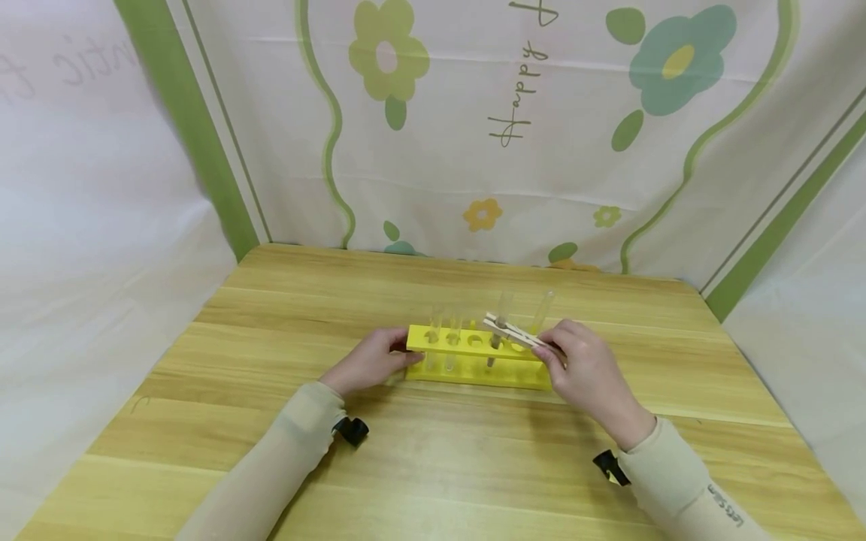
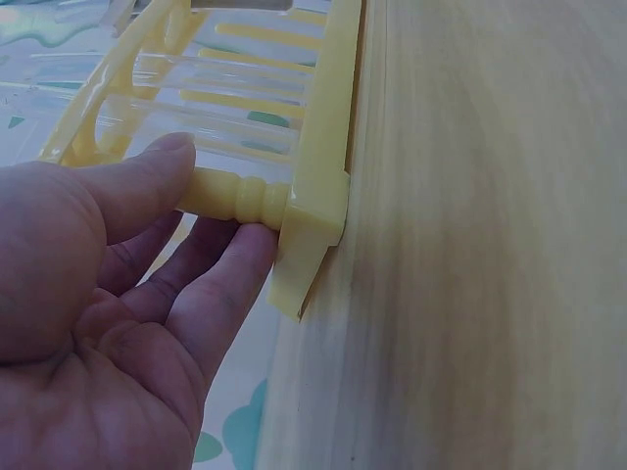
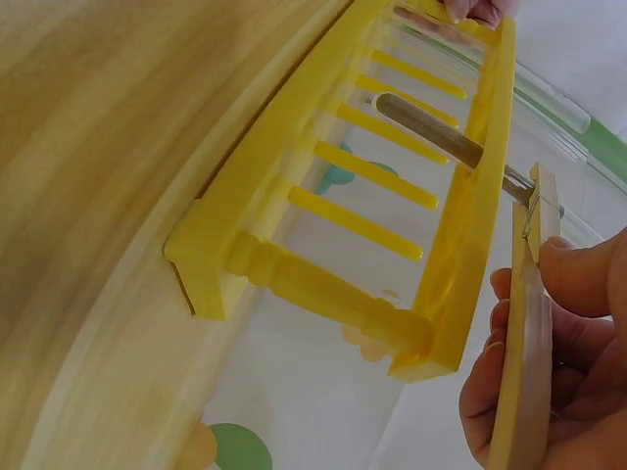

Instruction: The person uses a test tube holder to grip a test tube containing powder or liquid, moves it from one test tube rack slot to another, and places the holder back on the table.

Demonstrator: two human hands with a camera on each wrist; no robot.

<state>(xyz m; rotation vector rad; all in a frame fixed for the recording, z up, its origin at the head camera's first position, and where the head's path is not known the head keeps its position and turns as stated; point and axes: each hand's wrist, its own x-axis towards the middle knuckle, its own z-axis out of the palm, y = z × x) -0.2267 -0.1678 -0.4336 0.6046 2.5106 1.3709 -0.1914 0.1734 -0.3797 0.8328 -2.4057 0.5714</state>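
A yellow test tube rack (image 1: 446, 374) stands on the table. My left hand (image 1: 370, 359) grips its left end post (image 2: 220, 194), thumb on one side and fingers on the other. In my right hand (image 1: 588, 368) is a wooden test tube clamp (image 1: 519, 334), pinched between thumb and fingers. The clamp's jaws are around the upper part of a test tube with grey-brown contents (image 3: 426, 129). That tube passes through a hole in the rack's top, its rounded end apart from the base. Two clear tubes (image 1: 452, 338) stand at the rack's left.
Another clear tube (image 1: 543, 309) sticks up at the rack's right rear, tilted. The wood-grain table (image 1: 433, 466) extends around the rack. A white curtain with flowers (image 1: 433, 165) hangs behind the table's far edge.
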